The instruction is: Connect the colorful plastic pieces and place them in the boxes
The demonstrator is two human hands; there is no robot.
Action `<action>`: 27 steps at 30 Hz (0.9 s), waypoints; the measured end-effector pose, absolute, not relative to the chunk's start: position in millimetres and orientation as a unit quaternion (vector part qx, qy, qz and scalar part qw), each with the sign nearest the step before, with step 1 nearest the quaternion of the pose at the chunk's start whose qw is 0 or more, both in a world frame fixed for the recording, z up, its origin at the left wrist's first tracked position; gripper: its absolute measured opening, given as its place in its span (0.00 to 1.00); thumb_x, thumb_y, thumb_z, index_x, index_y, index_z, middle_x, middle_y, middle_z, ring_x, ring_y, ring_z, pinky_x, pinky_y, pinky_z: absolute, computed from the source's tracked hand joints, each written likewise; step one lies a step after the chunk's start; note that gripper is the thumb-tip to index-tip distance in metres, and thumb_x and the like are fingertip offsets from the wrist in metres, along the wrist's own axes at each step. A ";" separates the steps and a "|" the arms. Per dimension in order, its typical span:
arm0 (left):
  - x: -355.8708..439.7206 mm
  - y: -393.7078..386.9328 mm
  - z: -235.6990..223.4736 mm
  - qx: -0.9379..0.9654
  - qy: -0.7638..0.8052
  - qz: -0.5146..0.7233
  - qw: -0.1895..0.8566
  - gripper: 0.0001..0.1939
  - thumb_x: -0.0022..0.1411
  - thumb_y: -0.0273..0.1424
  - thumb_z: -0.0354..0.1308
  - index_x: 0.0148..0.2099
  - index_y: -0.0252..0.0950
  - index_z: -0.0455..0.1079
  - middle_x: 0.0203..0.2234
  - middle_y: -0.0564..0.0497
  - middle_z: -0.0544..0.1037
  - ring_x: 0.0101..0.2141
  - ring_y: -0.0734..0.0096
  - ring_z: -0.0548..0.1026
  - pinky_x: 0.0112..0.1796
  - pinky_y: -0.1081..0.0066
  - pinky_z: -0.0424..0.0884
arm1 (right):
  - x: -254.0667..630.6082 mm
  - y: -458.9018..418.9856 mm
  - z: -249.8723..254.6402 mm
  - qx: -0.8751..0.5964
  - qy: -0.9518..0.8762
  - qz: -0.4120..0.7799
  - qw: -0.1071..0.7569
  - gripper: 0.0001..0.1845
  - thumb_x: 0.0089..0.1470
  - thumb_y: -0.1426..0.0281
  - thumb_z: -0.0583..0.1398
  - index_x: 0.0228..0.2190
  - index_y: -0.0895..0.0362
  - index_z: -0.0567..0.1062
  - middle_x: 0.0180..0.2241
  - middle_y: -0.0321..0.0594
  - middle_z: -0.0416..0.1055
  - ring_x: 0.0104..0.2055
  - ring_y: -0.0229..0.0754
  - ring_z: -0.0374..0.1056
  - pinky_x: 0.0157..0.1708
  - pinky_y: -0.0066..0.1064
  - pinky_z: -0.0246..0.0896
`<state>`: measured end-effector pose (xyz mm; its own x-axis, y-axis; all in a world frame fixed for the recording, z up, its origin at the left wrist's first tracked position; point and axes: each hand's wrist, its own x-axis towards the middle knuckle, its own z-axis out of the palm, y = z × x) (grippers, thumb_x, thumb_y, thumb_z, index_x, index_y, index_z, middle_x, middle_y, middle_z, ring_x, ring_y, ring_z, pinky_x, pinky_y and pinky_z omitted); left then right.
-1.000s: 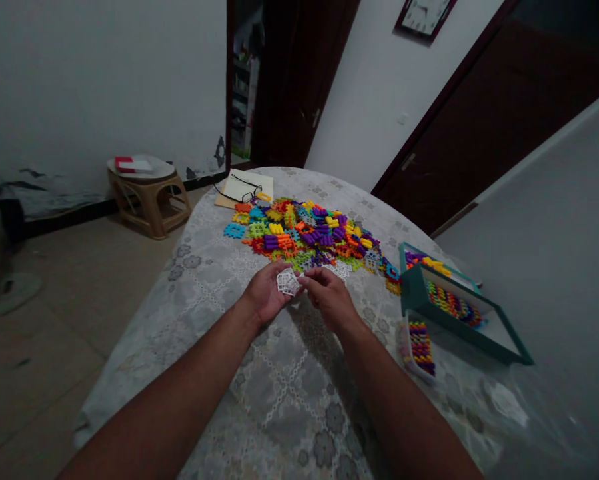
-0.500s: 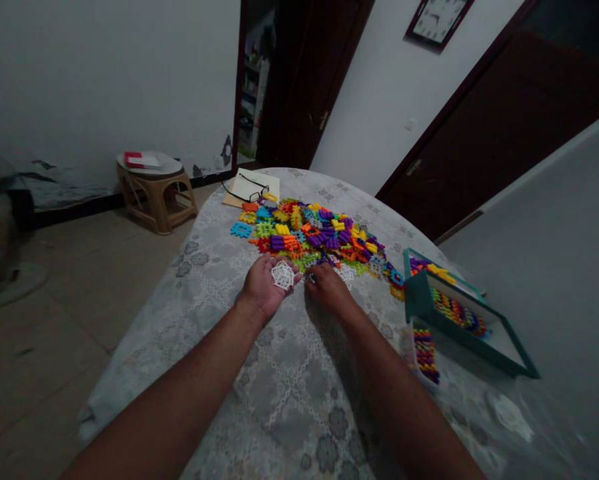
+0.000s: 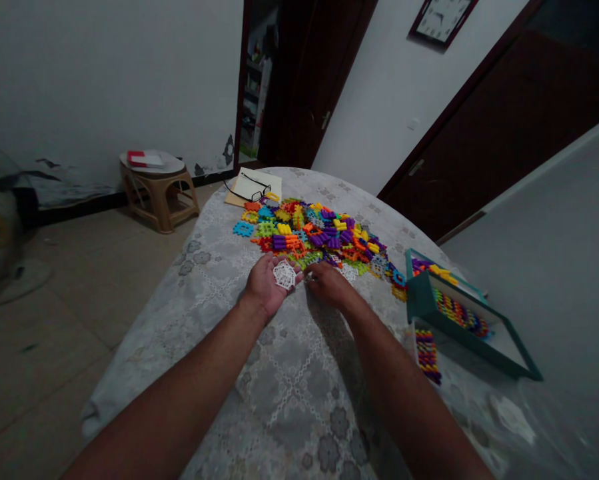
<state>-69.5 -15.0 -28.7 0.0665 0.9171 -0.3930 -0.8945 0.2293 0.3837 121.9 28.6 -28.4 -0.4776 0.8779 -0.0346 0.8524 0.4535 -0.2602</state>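
My left hand [image 3: 263,285] is turned palm up, holding a white web-shaped plastic piece [image 3: 284,274] that rests across the palm and fingers. Close to its right, my right hand [image 3: 325,283] has its fingers pinched together. A small pale bit shows at those fingertips, too small and dim to name. Just beyond both hands spreads a heap of colourful plastic building pieces [image 3: 324,233] in purple, yellow, orange, green and blue. Another white web-shaped piece [image 3: 349,272] lies at the heap's near edge, partly behind the right hand.
Glasses [image 3: 256,195] rest on paper [image 3: 274,181] at the table's far left. A teal box [image 3: 419,297] with coloured pieces stands right, beside a clear tub [image 3: 413,340] of more pieces. The patterned tablecloth [image 3: 289,393] covers the table. A stool [image 3: 162,193] stands left on the floor.
The view has shifted very slightly. Both hands stay almost in place, with the white web-shaped piece still in the left palm and the right fingers still pinched.
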 end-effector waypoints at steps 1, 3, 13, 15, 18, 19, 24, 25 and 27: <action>-69.5 -15.0 -28.4 0.021 0.287 0.620 0.729 0.15 0.77 0.37 0.48 0.44 0.33 0.71 0.32 0.44 0.80 0.31 0.60 0.82 0.35 0.60 0.83 | 122.4 30.1 -28.4 -0.505 -0.853 0.122 0.052 0.18 0.64 0.75 0.62 0.54 0.56 0.80 0.49 0.47 0.76 0.52 0.46 0.72 0.51 0.31 0.63; -69.5 -15.1 -28.4 0.023 0.289 0.621 0.728 0.15 0.77 0.38 0.48 0.44 0.33 0.71 0.32 0.43 0.80 0.31 0.60 0.82 0.35 0.60 0.83 | 123.4 32.6 -28.7 -0.499 -0.856 0.123 0.051 0.17 0.65 0.74 0.62 0.54 0.57 0.80 0.48 0.48 0.76 0.51 0.46 0.71 0.50 0.31 0.62; -69.1 -14.8 -31.7 0.034 0.293 0.615 0.732 0.15 0.76 0.37 0.50 0.44 0.33 0.72 0.33 0.43 0.80 0.31 0.60 0.82 0.37 0.59 0.83 | 128.7 24.1 -28.9 -0.505 -0.851 0.135 0.047 0.05 0.57 0.77 0.66 0.37 0.59 0.80 0.41 0.44 0.75 0.46 0.43 0.69 0.46 0.29 0.61; -69.2 -14.9 -32.3 0.035 0.289 0.613 0.734 0.14 0.76 0.37 0.50 0.45 0.33 0.72 0.32 0.43 0.80 0.31 0.60 0.82 0.36 0.60 0.83 | 130.4 18.5 -29.2 -0.508 -0.849 0.132 0.060 0.07 0.57 0.78 0.65 0.39 0.59 0.80 0.41 0.43 0.76 0.46 0.43 0.69 0.47 0.29 0.61; -69.4 -15.3 -32.7 0.039 0.284 0.612 0.737 0.13 0.76 0.37 0.51 0.45 0.34 0.72 0.32 0.44 0.80 0.32 0.60 0.82 0.36 0.60 0.83 | 133.8 10.0 -30.9 -0.530 -0.836 0.122 0.079 0.10 0.60 0.77 0.64 0.44 0.58 0.80 0.43 0.44 0.77 0.46 0.43 0.70 0.46 0.30 0.60; -69.4 -15.5 -32.6 0.039 0.284 0.611 0.738 0.13 0.76 0.37 0.51 0.45 0.34 0.72 0.32 0.44 0.80 0.31 0.60 0.82 0.36 0.60 0.83 | 135.2 7.3 -32.0 -0.540 -0.829 0.119 0.079 0.10 0.61 0.77 0.63 0.44 0.58 0.80 0.43 0.45 0.77 0.46 0.43 0.70 0.46 0.30 0.60; -68.1 -17.0 -31.5 0.044 0.289 0.601 0.744 0.13 0.76 0.37 0.51 0.45 0.33 0.71 0.33 0.42 0.80 0.32 0.59 0.83 0.36 0.59 0.83 | 142.4 -5.2 -40.0 -0.589 -0.800 0.085 0.073 0.11 0.64 0.75 0.61 0.47 0.59 0.80 0.45 0.50 0.78 0.48 0.46 0.71 0.47 0.31 0.59; -67.8 -17.4 -31.1 0.046 0.289 0.598 0.746 0.13 0.76 0.37 0.51 0.45 0.33 0.71 0.33 0.42 0.80 0.32 0.59 0.83 0.36 0.60 0.83 | 144.0 -7.5 -42.0 -0.595 -0.796 0.079 0.076 0.12 0.64 0.75 0.61 0.49 0.60 0.80 0.45 0.51 0.78 0.48 0.46 0.72 0.48 0.31 0.59; -67.4 -18.0 -30.3 0.050 0.288 0.592 0.751 0.13 0.75 0.38 0.52 0.46 0.34 0.71 0.34 0.41 0.80 0.33 0.58 0.83 0.35 0.60 0.83 | 147.6 -11.5 -46.0 -0.604 -0.789 0.074 0.084 0.13 0.65 0.73 0.62 0.50 0.60 0.79 0.46 0.51 0.77 0.49 0.47 0.71 0.50 0.31 0.60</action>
<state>-67.4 -18.0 -30.3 0.1320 0.9185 -0.3728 -0.8605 0.2929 0.4169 147.6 -11.5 -46.0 -0.2558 0.9658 0.0430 0.9407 0.2589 -0.2193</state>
